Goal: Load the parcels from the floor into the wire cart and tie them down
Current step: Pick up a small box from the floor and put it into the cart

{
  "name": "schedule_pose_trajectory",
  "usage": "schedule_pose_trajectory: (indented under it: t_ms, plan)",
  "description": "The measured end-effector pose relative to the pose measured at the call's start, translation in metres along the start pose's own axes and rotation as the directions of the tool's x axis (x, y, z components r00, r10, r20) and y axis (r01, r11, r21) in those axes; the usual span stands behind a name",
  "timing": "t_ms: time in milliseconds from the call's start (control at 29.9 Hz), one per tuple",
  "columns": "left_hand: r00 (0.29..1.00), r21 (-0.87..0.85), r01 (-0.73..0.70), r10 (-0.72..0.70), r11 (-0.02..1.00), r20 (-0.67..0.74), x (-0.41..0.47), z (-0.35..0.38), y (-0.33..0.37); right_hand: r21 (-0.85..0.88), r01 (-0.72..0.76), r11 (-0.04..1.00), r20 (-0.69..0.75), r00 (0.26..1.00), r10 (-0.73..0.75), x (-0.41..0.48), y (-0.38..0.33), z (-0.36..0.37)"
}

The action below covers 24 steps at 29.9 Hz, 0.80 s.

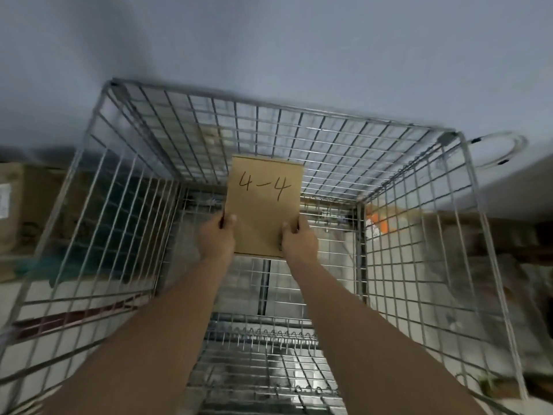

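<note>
A flat brown cardboard parcel (263,202) with "4-4" written on it in black is held above the inside of the wire cart (299,136). My left hand (216,237) grips its lower left edge and my right hand (296,239) grips its lower right edge. Both arms reach in over the cart's near side. The cart is a tall metal mesh cage, and no other parcel shows on its wire floor (284,283).
The cart's far side stands against a pale wall (269,49). Brown cardboard boxes (27,205) sit outside the cart at the left. Something orange and white (378,224) lies beyond the right mesh wall. A looped cable (499,148) hangs at the upper right.
</note>
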<state>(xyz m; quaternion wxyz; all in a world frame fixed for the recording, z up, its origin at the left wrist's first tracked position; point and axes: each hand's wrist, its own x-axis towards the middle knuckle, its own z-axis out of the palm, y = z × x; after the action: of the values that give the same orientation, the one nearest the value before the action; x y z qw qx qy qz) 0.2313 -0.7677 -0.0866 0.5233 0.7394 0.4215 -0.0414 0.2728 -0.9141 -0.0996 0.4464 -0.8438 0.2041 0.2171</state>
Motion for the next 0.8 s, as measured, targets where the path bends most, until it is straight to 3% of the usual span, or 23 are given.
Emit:
schedule_pose_trajectory:
  t_ms: [200,401,534,801]
  plan:
    - [0.992,0.059,0.114,-0.117,0.992,0.056,0.097,0.064,-0.087,-0.020,-0.056,0.998,-0.009,0.998,0.056,0.093,0.075,0.073]
    - [0.990,0.059,0.131,-0.133,0.990,0.034,0.172,0.105,-0.150,0.029,-0.121,0.992,0.019,0.992,0.121,0.160,0.125,0.141]
    - [0.994,0.047,0.104,-0.106,0.993,0.036,0.201,0.128,-0.181,0.080,-0.121,0.989,0.034,0.992,0.118,0.189,0.143,0.160]
    - [0.993,0.046,0.106,-0.109,0.993,0.051,0.231,0.153,-0.211,0.023,-0.113,0.993,0.036,0.993,0.112,0.223,0.163,0.175]
